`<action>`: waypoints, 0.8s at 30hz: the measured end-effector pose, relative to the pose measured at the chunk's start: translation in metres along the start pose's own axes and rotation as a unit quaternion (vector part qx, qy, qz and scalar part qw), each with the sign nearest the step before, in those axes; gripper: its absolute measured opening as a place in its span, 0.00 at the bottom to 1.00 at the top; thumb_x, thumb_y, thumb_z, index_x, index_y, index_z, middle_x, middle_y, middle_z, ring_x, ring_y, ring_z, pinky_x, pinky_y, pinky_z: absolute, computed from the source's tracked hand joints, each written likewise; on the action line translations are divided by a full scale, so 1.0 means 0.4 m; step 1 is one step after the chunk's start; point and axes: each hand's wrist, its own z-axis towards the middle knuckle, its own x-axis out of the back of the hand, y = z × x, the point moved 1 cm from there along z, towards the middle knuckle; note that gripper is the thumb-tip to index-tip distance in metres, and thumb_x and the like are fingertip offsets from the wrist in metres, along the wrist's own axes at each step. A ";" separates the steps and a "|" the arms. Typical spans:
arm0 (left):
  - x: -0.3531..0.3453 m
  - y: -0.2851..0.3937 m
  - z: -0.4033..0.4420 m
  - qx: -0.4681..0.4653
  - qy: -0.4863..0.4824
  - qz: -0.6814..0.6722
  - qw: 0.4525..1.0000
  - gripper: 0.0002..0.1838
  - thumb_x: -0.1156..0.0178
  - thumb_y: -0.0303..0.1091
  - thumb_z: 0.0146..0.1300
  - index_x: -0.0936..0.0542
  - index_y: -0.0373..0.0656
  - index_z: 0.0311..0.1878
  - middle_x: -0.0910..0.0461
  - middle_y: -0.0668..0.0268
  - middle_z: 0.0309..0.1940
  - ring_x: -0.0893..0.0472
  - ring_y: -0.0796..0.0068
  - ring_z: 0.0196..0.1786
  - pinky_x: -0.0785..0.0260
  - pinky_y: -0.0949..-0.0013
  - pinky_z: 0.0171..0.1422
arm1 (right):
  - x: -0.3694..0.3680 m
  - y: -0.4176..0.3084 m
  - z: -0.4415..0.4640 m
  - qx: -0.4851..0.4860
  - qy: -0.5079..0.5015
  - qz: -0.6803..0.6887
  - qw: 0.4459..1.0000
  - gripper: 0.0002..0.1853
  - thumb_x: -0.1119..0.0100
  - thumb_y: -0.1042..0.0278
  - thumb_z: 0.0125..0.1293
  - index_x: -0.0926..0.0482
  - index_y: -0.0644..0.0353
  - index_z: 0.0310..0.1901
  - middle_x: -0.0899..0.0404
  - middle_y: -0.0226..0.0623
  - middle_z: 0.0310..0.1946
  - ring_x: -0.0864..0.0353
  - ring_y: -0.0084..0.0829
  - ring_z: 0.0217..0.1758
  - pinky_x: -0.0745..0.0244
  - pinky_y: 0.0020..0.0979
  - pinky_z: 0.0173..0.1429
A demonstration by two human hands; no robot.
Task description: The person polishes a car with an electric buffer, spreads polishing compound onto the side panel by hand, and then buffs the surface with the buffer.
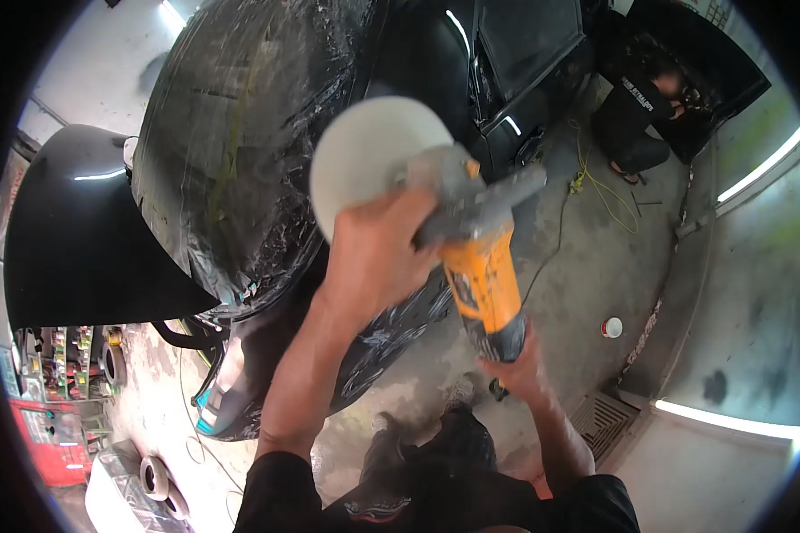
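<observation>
A yellow and grey car polisher is in both my hands, tilted over the side of a black car. My left hand is wrapped round its front end, by the grey head. Lower down, my right hand grips the dark rear end of the body. A round white polishing pad faces up and left, in front of the car. Whether the pad touches the car I cannot tell. Dark plastic sheeting covers much of the car beyond my left hand.
A black panel stands out at the left. A co-worker crouches by another dark panel. A cord and a yellow cable lie on the floor. A white tub and a floor grate are at right.
</observation>
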 end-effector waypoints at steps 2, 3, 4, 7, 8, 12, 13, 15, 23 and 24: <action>-0.005 0.002 -0.097 0.006 -0.031 0.012 0.999 0.14 0.28 0.25 0.45 0.19 0.40 0.38 0.19 0.57 0.28 0.17 0.52 0.31 0.26 0.58 0.35 | -0.008 0.057 -0.061 -0.027 -0.022 -0.034 0.999 0.47 0.19 0.64 0.48 0.38 0.66 0.67 0.21 0.48 0.55 0.20 0.38 0.60 0.26 0.40 0.62; -0.012 0.004 -0.156 0.006 -0.039 0.023 0.999 0.15 0.28 0.26 0.45 0.19 0.40 0.38 0.19 0.57 0.28 0.18 0.52 0.30 0.26 0.58 0.34 | -0.016 0.081 -0.097 -0.038 -0.031 -0.033 0.998 0.47 0.18 0.64 0.47 0.37 0.66 0.66 0.21 0.47 0.55 0.21 0.37 0.60 0.27 0.40 0.62; -0.014 0.010 -0.209 0.002 -0.038 0.024 0.999 0.15 0.28 0.26 0.44 0.19 0.40 0.37 0.20 0.58 0.26 0.19 0.53 0.29 0.27 0.58 0.33 | -0.024 0.104 -0.135 -0.050 -0.040 -0.034 0.997 0.47 0.18 0.64 0.46 0.37 0.65 0.66 0.22 0.46 0.55 0.22 0.36 0.60 0.27 0.39 0.63; -0.027 0.040 -0.293 0.011 -0.054 0.013 0.998 0.16 0.31 0.25 0.39 0.22 0.41 0.35 0.22 0.60 0.25 0.21 0.55 0.26 0.28 0.58 0.30 | -0.041 0.163 -0.219 -0.109 -0.080 -0.034 0.990 0.49 0.17 0.65 0.45 0.37 0.65 0.67 0.23 0.45 0.56 0.24 0.35 0.61 0.28 0.39 0.64; -0.032 0.045 -0.296 0.016 -0.058 0.009 0.998 0.16 0.33 0.24 0.37 0.23 0.42 0.34 0.23 0.61 0.25 0.21 0.56 0.25 0.29 0.58 0.29 | -0.038 0.173 -0.222 -0.128 -0.095 -0.036 0.987 0.50 0.17 0.65 0.45 0.38 0.65 0.68 0.23 0.46 0.57 0.24 0.35 0.62 0.28 0.39 0.65; -0.053 0.041 -0.184 -0.016 -0.049 0.011 0.999 0.16 0.32 0.23 0.38 0.23 0.42 0.33 0.22 0.60 0.24 0.21 0.56 0.25 0.29 0.58 0.29 | 0.001 0.107 -0.140 -0.102 -0.088 0.030 0.990 0.51 0.17 0.65 0.45 0.39 0.66 0.69 0.24 0.45 0.58 0.25 0.34 0.62 0.29 0.39 0.66; -0.065 0.031 -0.135 -0.030 -0.033 0.018 0.999 0.15 0.32 0.23 0.39 0.23 0.42 0.33 0.22 0.60 0.25 0.21 0.56 0.25 0.28 0.57 0.29 | 0.012 0.114 -0.110 -0.082 -0.069 0.010 0.994 0.51 0.17 0.66 0.45 0.39 0.66 0.69 0.24 0.44 0.57 0.24 0.34 0.62 0.29 0.39 0.66; -0.090 0.006 -0.035 -0.051 0.002 0.027 0.998 0.14 0.32 0.24 0.41 0.24 0.42 0.33 0.22 0.59 0.24 0.20 0.55 0.26 0.27 0.56 0.31 | 0.043 0.108 -0.045 -0.031 -0.021 -0.015 0.999 0.51 0.18 0.66 0.46 0.40 0.66 0.69 0.23 0.45 0.56 0.23 0.36 0.60 0.28 0.38 0.64; -0.110 -0.062 0.374 -0.048 0.143 -0.006 0.989 0.12 0.29 0.30 0.50 0.16 0.46 0.39 0.16 0.57 0.26 0.15 0.53 0.30 0.23 0.58 0.36 | 0.164 -0.224 0.258 -0.009 0.054 0.098 0.994 0.41 0.25 0.81 0.49 0.36 0.66 0.65 0.19 0.39 0.49 0.20 0.30 0.52 0.24 0.32 0.56; -0.114 -0.066 0.385 -0.045 0.153 -0.016 0.987 0.11 0.29 0.30 0.50 0.16 0.45 0.39 0.16 0.57 0.26 0.15 0.53 0.30 0.23 0.58 0.36 | 0.171 -0.235 0.267 -0.039 0.047 0.096 0.994 0.39 0.26 0.83 0.49 0.36 0.66 0.64 0.19 0.38 0.49 0.20 0.29 0.52 0.24 0.31 0.56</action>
